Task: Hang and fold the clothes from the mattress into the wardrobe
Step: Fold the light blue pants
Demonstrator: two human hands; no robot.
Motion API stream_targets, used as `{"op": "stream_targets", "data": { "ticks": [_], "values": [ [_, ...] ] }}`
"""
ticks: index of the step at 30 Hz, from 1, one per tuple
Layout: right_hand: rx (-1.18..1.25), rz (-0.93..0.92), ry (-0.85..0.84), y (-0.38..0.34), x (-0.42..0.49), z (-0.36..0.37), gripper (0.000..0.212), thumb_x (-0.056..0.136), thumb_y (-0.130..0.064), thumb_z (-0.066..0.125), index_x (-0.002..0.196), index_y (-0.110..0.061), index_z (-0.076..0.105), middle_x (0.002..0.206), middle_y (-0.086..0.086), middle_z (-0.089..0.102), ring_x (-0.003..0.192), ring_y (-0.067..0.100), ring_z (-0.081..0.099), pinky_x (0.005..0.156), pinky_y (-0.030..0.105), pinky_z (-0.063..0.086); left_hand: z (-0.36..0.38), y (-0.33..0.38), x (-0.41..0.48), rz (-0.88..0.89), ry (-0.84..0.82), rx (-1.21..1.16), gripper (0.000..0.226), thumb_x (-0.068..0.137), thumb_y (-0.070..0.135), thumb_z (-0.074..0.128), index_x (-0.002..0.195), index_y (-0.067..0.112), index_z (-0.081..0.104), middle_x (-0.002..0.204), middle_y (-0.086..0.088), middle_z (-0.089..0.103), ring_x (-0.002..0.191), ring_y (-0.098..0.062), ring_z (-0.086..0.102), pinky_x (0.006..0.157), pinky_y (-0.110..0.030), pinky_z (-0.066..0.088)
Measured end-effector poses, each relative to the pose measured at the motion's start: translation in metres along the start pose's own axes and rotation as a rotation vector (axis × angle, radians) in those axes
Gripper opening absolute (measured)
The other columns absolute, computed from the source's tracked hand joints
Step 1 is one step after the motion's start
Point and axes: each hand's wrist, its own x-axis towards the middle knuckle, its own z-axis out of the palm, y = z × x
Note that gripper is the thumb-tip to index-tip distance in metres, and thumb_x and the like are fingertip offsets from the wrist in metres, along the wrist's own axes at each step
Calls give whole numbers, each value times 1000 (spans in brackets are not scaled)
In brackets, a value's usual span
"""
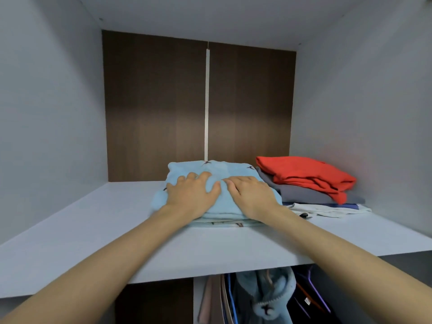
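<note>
Both my hands lie flat, palms down, on a folded pale blue garment (233,170) that sits on the upper shelf (93,225) of the wardrobe (350,101). My left hand (194,195) presses the garment's left half, fingers straight and slightly spread. My right hand (251,195) presses just beside it, fingers straight and close together, the two hands nearly touching. Neither hand grips the cloth. The garment, dotted with small dark motifs, lies near the middle of the shelf, in front of the brown back panel (152,108). Just to its right is a stack: a red garment (304,174) on top, a grey garment (301,194) under it, and a white cloth (332,210) at the bottom. Below the shelf, hanging clothes (268,295) show, among them a fluffy blue piece.
</note>
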Motion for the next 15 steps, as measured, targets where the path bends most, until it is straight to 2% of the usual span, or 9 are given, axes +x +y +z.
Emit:
{"op": "stream_targets", "data": {
  "ticks": [6, 11, 15],
  "values": [
    [35, -6, -72, 21, 24, 12, 41, 104, -36, 22, 137, -34, 47, 146, -14, 44, 134, 19, 36, 110, 44, 29, 16, 3, 22, -42, 19, 16, 49, 94, 58, 26, 135, 35, 41, 134, -2, 50, 124, -29, 44, 104, -53, 32],
    [80, -21, -83, 20, 20, 6, 42, 104, -36, 23, 140, -32, 46, 147, -11, 44, 135, 18, 36, 112, 44, 26, 12, -2, 21, -32, -28, -27, 52, 96, 57, 24, 142, 36, 35, 145, 0, 43, 135, -28, 35, 108, -53, 27],
    [117, -16, -59, 18, 5, -15, 39, 101, -37, 37, 138, -31, 49, 142, -8, 51, 130, 16, 45, 105, 40, 38, -8, 5, 5, 2, -4, -80, 50, 99, 50, 29, 146, 32, 32, 148, -1, 41, 136, -26, 36, 109, -51, 30]
  ]
}}
